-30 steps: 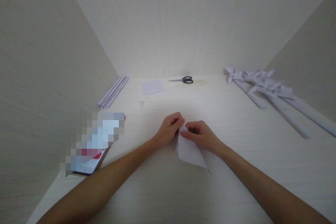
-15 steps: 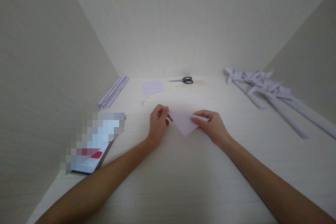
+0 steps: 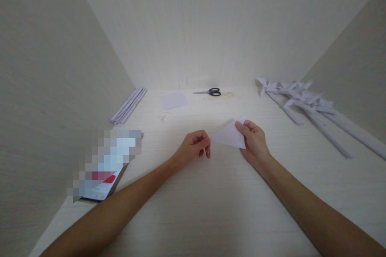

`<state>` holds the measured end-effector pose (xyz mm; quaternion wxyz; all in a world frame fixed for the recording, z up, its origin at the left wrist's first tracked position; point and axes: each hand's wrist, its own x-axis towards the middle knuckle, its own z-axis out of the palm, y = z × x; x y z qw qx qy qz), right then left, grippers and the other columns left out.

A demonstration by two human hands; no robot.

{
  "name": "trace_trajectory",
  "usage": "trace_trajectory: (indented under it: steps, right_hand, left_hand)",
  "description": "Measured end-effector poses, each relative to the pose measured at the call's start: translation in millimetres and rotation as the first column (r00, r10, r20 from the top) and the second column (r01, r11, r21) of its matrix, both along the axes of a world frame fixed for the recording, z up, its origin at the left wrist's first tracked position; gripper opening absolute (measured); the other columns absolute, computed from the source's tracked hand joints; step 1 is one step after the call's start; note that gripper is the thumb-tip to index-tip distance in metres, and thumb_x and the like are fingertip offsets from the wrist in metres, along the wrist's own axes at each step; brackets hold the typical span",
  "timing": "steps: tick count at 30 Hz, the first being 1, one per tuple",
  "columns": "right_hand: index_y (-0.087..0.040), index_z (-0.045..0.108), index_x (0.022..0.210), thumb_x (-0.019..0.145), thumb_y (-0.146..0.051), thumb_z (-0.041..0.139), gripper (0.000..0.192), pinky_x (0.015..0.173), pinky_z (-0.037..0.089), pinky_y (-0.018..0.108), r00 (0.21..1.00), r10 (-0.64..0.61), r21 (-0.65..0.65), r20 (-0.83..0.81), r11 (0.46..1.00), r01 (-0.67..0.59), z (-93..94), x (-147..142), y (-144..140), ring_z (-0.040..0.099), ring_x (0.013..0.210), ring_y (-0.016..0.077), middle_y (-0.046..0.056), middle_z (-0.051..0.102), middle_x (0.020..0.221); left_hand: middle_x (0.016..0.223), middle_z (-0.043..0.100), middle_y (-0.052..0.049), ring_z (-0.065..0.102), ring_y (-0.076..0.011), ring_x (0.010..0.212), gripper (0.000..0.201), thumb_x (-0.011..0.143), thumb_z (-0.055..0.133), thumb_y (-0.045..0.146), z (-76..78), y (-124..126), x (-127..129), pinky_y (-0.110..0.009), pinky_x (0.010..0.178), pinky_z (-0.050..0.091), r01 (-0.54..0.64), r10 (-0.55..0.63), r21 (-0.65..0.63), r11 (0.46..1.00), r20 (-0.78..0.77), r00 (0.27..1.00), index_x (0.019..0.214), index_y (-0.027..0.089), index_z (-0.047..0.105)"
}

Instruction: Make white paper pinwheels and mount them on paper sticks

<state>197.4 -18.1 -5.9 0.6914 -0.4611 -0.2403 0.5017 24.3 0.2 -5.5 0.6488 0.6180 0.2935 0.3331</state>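
Note:
A small white piece of paper (image 3: 230,135), triangular in outline, is held up above the table between my hands. My right hand (image 3: 255,138) grips its wide right end, thumb on top and the other fingers behind. At the narrow left tip, my left hand (image 3: 196,143) is closed in a pinch of thumb and forefinger, the other fingers curled below. Beyond my hands, another sheet of white paper (image 3: 174,100) lies flat. Near it, a pair of scissors (image 3: 208,92) with black handles rests with its blades pointing left.
White paper pinwheels on sticks (image 3: 304,94) are piled at the right. Rolled paper sticks (image 3: 129,106) lie against the left wall. A phone (image 3: 111,168), partly blurred, is beside my left forearm. Small yellowish scraps (image 3: 163,118) sit near the flat sheet.
The paper has been turned, its narrow tip now pointing left. My right hand has moved slightly right and tilted upward; my left hand has shifted right and a little nearer.

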Motion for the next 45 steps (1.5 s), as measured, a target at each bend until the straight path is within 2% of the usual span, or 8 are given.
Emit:
trace_trajectory:
  steps: [5,9,15,20,27,37,45]
  right_hand:
    - [-0.018,0.052,0.06,0.051,-0.022,0.071,0.022,0.041,0.04,0.019,0.999,-0.002,0.032,0.039,0.999,0.001,1.8,-2.5,-2.0,0.048,0.041,0.0064,-0.007,0.053,0.048]
    - [-0.018,0.054,0.062,0.052,-0.023,0.071,0.021,0.041,0.039,0.02,0.995,0.032,0.031,0.092,0.999,-0.035,5.1,-7.9,-4.9,0.048,0.043,0.0075,-0.006,0.055,0.051]
    - [-0.018,0.055,0.063,0.053,-0.023,0.07,0.019,0.042,0.037,0.02,0.991,0.092,0.047,0.094,0.994,-0.096,7.8,-11.2,-7.9,0.048,0.045,0.0072,-0.005,0.055,0.053]
    - [-0.018,0.057,0.066,0.055,-0.027,0.067,0.017,0.044,0.036,0.021,0.993,0.079,0.033,0.082,0.996,-0.082,8.2,-9.0,-6.8,0.046,0.047,0.0079,-0.004,0.054,0.055]
    - [-0.02,0.06,0.07,0.061,-0.035,0.062,0.017,0.044,0.033,0.023,0.991,0.072,0.063,0.116,0.995,-0.079,10.3,-3.5,-7.7,0.041,0.046,0.0088,-0.004,0.049,0.053]
    - [-0.021,0.062,0.071,0.057,-0.026,0.066,0.016,0.047,0.037,0.021,0.995,0.093,0.124,0.025,0.988,-0.096,15.6,-0.5,-9.1,0.045,0.049,0.0064,-0.004,0.054,0.062]
    - [-0.02,0.063,0.063,0.053,-0.023,0.069,0.012,0.044,0.036,0.02,0.995,0.084,0.134,-0.046,0.988,-0.077,15.3,2.9,-8.6,0.046,0.048,0.0061,-0.005,0.056,0.057]
  left_hand:
    - [0.041,0.047,0.005,0.035,-0.0041,0.033,0.022,0.069,0.05,0.031,1.3,-1.8,1.4,-0.018,0.036,0.024,-0.001,0.002,0.01,1.0,-0.106,0.994,0.056,0.016,0.04]
    - [0.041,0.036,0.006,0.031,-0.005,0.037,0.032,0.076,0.039,0.037,3.0,-5.8,4.4,-0.019,0.038,0.022,-0.003,0.044,0.156,0.988,-0.262,0.964,0.052,0.017,0.038]
    - [0.047,0.026,0.005,0.026,-0.0066,0.046,0.038,0.079,0.034,0.038,7.0,-9.8,5.0,-0.021,0.043,0.019,0.017,0.176,0.43,0.903,-0.405,0.897,0.048,0.017,0.029]
    - [0.044,0.025,0.006,0.025,-0.0064,0.043,0.037,0.08,0.034,0.036,5.5,-11.6,3.7,-0.023,0.045,0.015,0.068,0.244,0.571,0.818,-0.451,0.859,0.048,0.017,0.029]
    - [0.044,0.025,0.006,0.026,-0.0068,0.042,0.037,0.081,0.033,0.036,5.0,-13.0,3.2,-0.023,0.046,0.016,0.115,0.24,0.609,0.785,-0.47,0.849,0.049,0.017,0.028]
    - [0.045,0.025,0.005,0.026,-0.007,0.043,0.036,0.082,0.032,0.036,5.2,-13.8,2.2,-0.023,0.047,0.016,0.148,0.239,0.621,0.769,-0.496,0.835,0.051,0.017,0.026]
    - [0.046,0.027,0.005,0.027,-0.0068,0.044,0.037,0.082,0.031,0.036,5.6,-14.9,2.8,-0.023,0.048,0.017,0.172,0.233,0.633,0.755,-0.504,0.832,0.051,0.017,0.028]
